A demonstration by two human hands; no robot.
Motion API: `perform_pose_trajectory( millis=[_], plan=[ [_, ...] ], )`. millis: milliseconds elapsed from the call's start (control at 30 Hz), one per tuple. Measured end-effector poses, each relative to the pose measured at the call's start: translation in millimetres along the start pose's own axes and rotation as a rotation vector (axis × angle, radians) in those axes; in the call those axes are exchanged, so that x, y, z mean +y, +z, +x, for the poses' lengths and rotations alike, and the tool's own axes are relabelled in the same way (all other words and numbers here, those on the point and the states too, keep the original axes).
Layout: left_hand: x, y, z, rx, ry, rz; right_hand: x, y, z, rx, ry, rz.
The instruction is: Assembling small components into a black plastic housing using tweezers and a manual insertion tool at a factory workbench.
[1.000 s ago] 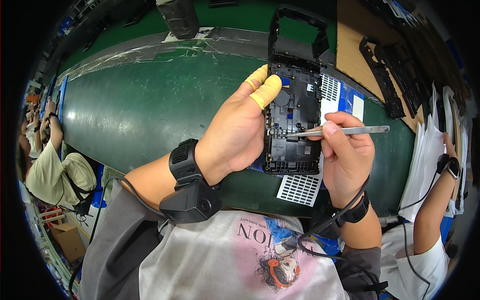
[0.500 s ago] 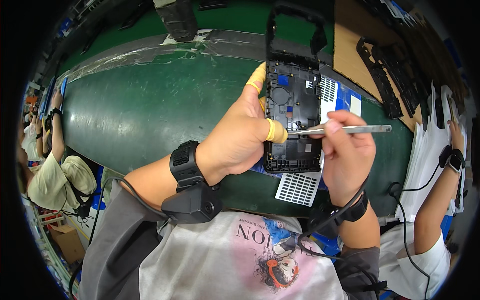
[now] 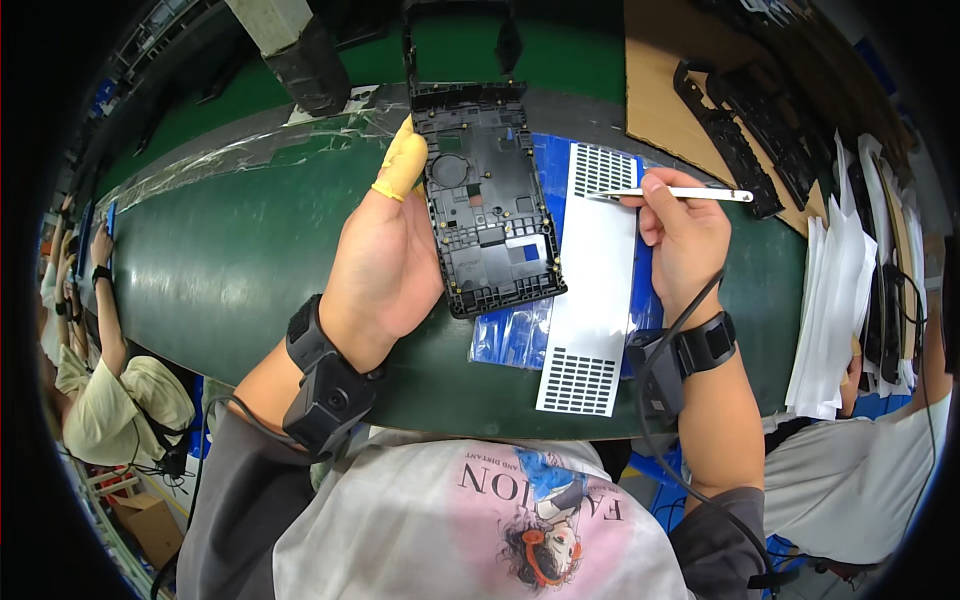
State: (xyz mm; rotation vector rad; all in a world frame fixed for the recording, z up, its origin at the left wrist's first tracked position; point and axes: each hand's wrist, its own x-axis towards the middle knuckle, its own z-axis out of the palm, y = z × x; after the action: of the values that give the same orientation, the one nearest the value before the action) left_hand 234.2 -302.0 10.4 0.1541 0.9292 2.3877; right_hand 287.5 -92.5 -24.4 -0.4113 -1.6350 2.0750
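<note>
My left hand (image 3: 385, 250), with a yellow finger cot on its thumb, holds a black plastic housing (image 3: 490, 200) with ribs, cutouts and small brass-coloured inserts. The housing's open frame end points away from me. In my right hand (image 3: 682, 235) is a pair of metal tweezers (image 3: 700, 193), pinched between thumb and fingers. The tweezers' tip is over a long white sheet (image 3: 595, 270) with rows of small black rectangular pieces at both ends. I cannot tell whether the tip touches a piece. Blue plastic-wrapped material (image 3: 510, 330) lies under the sheet.
Beneath all this is a green work surface (image 3: 250, 250). Black plastic parts (image 3: 730, 140) rest on cardboard (image 3: 655, 80) at the far right. White sheets (image 3: 830, 310) stand stacked at the right. A dark-wrapped post (image 3: 310, 75) rises at the back. Other people work on both sides.
My left hand has moved left with the housing, uncovering more of the white sheet. My right hand has taken the tweezers off the housing and over the sheet's far end.
</note>
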Motion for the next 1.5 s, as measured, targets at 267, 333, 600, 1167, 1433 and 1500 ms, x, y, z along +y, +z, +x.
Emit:
perform_pose_trajectory(
  millis=[267, 333, 600, 1167, 1433, 1500],
  plan=[
    [0, -6, 1, 0.017, -0.029, -0.010, 0, 8, 0, -0.005, 0.057, -0.083],
    [-1, -5, 1, 0.009, -0.018, -0.004, 1, 9, -1, 0.011, 0.058, -0.115],
    [-1, -3, 1, 0.013, 0.015, 0.046, 5, 9, -1, 0.051, 0.038, -0.119],
    [-16, 8, -6, -0.064, -0.012, -0.058, -32, 28, -43, -0.107, -0.025, 0.078],
    [-25, 12, -12, -0.124, -0.089, -0.066, -24, 37, -61, -0.158, 0.046, 0.130],
    [-25, 13, -12, -0.134, -0.093, -0.065, -22, 36, -59, -0.138, 0.015, 0.129]
  ],
)
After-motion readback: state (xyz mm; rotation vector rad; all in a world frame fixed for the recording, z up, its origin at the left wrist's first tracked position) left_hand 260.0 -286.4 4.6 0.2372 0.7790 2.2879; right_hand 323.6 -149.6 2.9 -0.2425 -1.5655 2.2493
